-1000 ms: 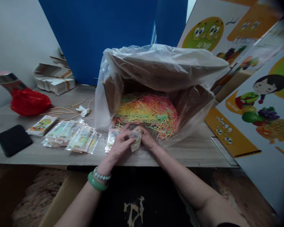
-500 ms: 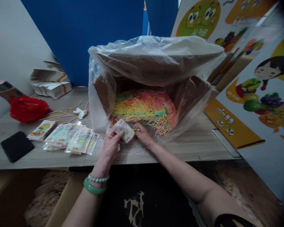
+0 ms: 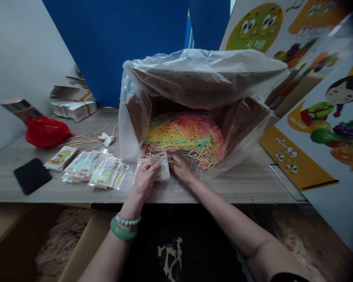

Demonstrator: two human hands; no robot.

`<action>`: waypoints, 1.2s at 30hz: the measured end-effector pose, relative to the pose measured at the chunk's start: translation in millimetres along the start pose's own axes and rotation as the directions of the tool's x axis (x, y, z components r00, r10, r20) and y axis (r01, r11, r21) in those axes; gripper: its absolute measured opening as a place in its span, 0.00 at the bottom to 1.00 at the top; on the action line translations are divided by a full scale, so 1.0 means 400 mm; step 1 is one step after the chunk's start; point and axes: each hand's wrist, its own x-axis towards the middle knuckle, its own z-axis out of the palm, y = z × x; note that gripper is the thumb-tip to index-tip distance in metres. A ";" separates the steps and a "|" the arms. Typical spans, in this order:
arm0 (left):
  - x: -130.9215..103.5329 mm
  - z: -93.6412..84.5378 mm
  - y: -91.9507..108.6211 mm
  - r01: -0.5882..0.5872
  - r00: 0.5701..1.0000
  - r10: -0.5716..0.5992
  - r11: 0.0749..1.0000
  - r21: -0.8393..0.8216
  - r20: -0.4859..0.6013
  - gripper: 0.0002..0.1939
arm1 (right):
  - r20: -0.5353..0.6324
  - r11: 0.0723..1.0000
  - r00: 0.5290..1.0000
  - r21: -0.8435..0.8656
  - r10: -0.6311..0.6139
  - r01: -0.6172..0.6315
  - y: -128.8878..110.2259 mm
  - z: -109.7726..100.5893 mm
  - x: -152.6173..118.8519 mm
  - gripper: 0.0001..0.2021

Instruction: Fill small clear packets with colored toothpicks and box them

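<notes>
Near the table's front edge, my left hand (image 3: pixel 144 179) pinches a clear printed packet (image 3: pixel 164 169), with a green bangle and beads on its wrist. Just right of the packet, my right hand (image 3: pixel 181 169) has its fingers curled round a few short colored sticks, partly hidden. Behind both hands lies a heap of pink, yellow, orange and green sticks (image 3: pixel 188 135) inside a carton lined with a clear plastic bag (image 3: pixel 132 129). Several packets with sticks inside (image 3: pixel 107 172) lie overlapping to the left.
Left of the packets are a stack of printed cards (image 3: pixel 61 157), a black flat object (image 3: pixel 32 175), a red plastic bag (image 3: pixel 47 132), rubber bands (image 3: pixel 82 140) and crumpled white paper (image 3: pixel 106 139). White bundles (image 3: pixel 73 103) stand behind. Printed cartons (image 3: pixel 300 164) are at the right.
The view has shifted, so the scene sits further right. The packet in my left hand has turned from tilted to nearly level, its right edge close to my right hand's fingers.
</notes>
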 end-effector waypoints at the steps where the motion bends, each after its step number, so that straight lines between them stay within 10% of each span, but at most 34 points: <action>1: -0.001 -0.001 0.001 -0.089 0.996 0.089 0.990 0.111 0.001 0.08 | 0.011 1.000 1.000 0.002 0.003 -0.003 0.002 0.000 0.001 0.06; 5: 0.001 0.012 -0.014 -0.502 0.865 0.415 0.723 0.475 0.282 0.06 | -0.025 0.999 0.999 0.029 -0.035 0.036 0.006 0.002 -0.002 0.07; 11: 0.024 0.041 -0.038 -0.610 0.792 0.325 0.458 0.646 0.517 0.11 | -0.021 0.996 0.997 0.053 -0.075 0.076 0.005 0.009 -0.006 0.06; 19: 0.037 -0.001 -0.030 -0.175 0.983 0.165 0.975 0.135 0.082 0.11 | -0.103 0.988 0.994 0.152 0.043 -0.027 -0.014 0.001 0.000 0.02; 24: 0.007 -0.001 -0.029 0.086 0.995 -0.078 0.983 -0.160 0.057 0.16 | -0.118 0.985 0.991 0.168 0.060 -0.039 -0.025 -0.006 0.001 0.05; 36: -0.014 0.007 -0.046 0.137 0.982 -0.108 0.971 -0.195 0.154 0.23 | -0.130 0.997 0.991 0.073 0.025 -0.016 -0.019 -0.006 -0.004 0.05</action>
